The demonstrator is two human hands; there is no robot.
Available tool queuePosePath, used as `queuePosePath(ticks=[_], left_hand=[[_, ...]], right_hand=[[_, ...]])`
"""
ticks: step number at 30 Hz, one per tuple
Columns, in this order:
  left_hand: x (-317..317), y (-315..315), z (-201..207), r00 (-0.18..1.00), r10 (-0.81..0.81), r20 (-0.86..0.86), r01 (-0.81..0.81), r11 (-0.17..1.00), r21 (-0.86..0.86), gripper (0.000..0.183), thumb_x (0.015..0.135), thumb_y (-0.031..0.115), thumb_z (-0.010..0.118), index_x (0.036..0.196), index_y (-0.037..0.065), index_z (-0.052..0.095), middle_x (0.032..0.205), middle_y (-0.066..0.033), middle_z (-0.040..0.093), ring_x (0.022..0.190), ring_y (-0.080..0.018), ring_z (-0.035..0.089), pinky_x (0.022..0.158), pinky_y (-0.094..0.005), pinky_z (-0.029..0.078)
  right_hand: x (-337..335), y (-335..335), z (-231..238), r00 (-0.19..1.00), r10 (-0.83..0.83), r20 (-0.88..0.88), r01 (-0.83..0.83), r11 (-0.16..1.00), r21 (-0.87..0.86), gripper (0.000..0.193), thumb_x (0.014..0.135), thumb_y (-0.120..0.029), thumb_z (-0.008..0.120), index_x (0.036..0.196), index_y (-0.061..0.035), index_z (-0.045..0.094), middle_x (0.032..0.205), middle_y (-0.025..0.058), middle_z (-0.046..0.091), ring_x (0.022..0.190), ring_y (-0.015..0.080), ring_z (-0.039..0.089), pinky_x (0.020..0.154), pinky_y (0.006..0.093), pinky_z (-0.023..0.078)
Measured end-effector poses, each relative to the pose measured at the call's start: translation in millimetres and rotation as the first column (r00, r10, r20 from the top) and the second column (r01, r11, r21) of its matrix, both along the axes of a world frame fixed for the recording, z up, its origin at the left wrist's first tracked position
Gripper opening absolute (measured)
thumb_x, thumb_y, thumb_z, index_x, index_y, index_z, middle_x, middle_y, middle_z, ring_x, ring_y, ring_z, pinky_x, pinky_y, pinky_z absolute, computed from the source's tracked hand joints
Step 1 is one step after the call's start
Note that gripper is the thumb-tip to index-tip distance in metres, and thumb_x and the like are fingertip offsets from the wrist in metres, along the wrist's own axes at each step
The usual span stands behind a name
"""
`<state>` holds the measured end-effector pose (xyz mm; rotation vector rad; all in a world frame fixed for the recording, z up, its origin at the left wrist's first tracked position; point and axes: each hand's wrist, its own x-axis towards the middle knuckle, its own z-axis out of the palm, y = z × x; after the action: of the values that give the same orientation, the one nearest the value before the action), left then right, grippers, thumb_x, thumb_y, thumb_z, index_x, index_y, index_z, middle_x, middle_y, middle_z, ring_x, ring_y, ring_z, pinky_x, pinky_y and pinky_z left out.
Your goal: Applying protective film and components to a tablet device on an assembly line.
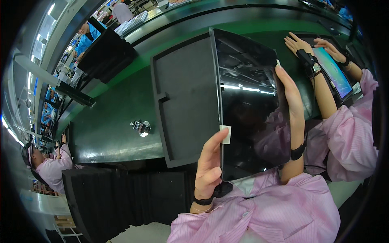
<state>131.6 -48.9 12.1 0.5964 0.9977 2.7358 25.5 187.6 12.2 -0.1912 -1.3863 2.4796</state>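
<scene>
Between my two hands a glossy black tablet (247,117) is held up and tilted, its dark screen mirroring ceiling lights and a pink sleeve. My left hand (209,166) grips its left edge low down, a finger by a small white tab (227,134). On the far side edge, my right hand (291,91) holds the upper right, near another pale tab (278,63). Fingers behind the tablet are hidden. Partly covered by it, a dark grey foam tray (184,93) with a shallow recess lies on the green bench.
A small shiny metal object (142,127) sits on the green bench mat (113,117). Stacked black foam trays (125,194) stand at the near left, and more black trays (107,54) at the far left. To the right, a co-worker's hands (300,44) work at a lit tablet (333,73).
</scene>
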Motion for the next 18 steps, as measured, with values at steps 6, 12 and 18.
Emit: queuePosePath(ticks=[6, 12, 18], left_hand=[[4, -10, 10, 0.884, 0.208, -0.419, -0.380, 0.842, -0.384, 0.048, 0.079, -0.002, 0.060, 0.123, -0.013, 0.045, 0.128, -0.0275, 0.048, 0.122, -0.0288, 0.047, 0.102, -0.0354, 0.036], [-4, -16, 7, 0.834, 0.284, -0.474, -0.495, 0.765, -0.412, 0.045, 0.080, -0.002, 0.063, 0.121, -0.012, 0.047, 0.120, -0.0236, 0.055, 0.111, -0.0254, 0.055, 0.094, -0.0311, 0.042], [0, -14, 10, 0.812, 0.301, -0.500, -0.542, 0.708, -0.454, 0.044, 0.080, -0.003, 0.064, 0.120, -0.012, 0.048, 0.117, -0.0214, 0.058, 0.107, -0.0234, 0.057, 0.092, -0.0297, 0.044]], right_hand=[[-7, 5, -7, 0.998, -0.048, 0.032, 0.052, 0.988, -0.144, 0.036, 0.089, -0.018, 0.061, 0.118, 0.0016, 0.053, 0.111, 0.0008, 0.057, 0.106, 0.0063, 0.051, 0.095, 0.0189, 0.036], [-14, -5, -23, 0.997, -0.026, 0.070, 0.034, 0.993, -0.110, 0.044, 0.088, -0.019, 0.063, 0.123, 0.0044, 0.050, 0.120, 0.0047, 0.055, 0.111, 0.0091, 0.051, 0.099, 0.0212, 0.035], [-10, -5, -26, 0.999, -0.025, 0.029, 0.029, 0.993, -0.117, 0.038, 0.089, -0.020, 0.061, 0.118, 0.0022, 0.053, 0.110, 0.0006, 0.057, 0.103, 0.0066, 0.052, 0.093, 0.0194, 0.036]])
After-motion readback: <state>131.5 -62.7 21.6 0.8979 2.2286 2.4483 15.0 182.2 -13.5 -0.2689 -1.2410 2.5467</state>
